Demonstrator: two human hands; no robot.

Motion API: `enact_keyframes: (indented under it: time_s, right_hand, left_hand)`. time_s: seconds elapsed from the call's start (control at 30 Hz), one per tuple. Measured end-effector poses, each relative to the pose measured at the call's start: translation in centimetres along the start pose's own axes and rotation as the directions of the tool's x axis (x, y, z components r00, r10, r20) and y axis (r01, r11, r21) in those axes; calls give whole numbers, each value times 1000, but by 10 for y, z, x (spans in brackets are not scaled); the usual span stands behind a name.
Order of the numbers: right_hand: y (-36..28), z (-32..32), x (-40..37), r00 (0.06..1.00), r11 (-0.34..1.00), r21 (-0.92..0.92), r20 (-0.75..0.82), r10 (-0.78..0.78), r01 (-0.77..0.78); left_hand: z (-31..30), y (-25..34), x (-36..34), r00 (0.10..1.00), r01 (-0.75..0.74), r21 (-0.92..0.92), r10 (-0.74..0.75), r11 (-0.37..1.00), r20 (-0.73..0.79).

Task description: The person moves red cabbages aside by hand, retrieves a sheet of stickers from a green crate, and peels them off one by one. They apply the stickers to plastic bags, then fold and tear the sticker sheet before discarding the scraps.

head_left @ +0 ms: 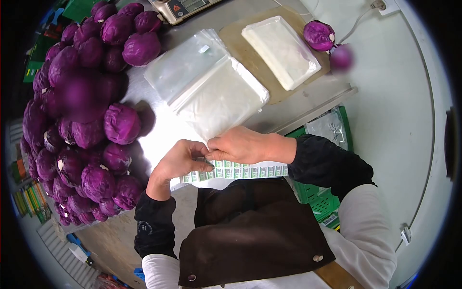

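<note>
Apron (250,231) nearest, our L hand (179,163) & R hand (243,144) both pinch the label sheet (250,171); cabbages (120,124) & bags (211,96) look untouched, so prob. early on.

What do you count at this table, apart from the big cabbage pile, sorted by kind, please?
Bag stacks: 3
Loose cabbages: 2, one blurred
Label sheet: 1, pinched by the left hand and right hand
Scale: 1
Brown board: 1
Total: 8
</note>
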State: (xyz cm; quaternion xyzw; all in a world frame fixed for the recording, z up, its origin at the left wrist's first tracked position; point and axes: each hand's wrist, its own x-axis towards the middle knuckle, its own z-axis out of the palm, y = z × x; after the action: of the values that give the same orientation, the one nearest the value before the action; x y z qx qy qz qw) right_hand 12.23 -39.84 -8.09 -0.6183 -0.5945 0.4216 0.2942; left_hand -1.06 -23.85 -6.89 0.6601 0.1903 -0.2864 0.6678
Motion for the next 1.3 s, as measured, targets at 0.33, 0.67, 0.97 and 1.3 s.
enact_keyframes:
  time_s: [0.33,0.67,0.97,1.3]
  right_hand:
    - [5,16,-2,962,942,-306,-188,-197,134]
    - [17,20,10,839,681,-689,-199,-506,248]
    - [13,14,23,634,522,-704,-131,-762,482]
    - [57,-52,15,600,919,318,-697,393,-232]
  left_hand:
    - [-11,-20,11,997,-2,-294,26,956,78]
    - [-7,-42,45,947,187,-100,-206,977,-247]
    - [6,-62,64,923,204,-466,-328,861,-202]
    - [-23,-56,48,954,-23,-139,-20,990,-301]
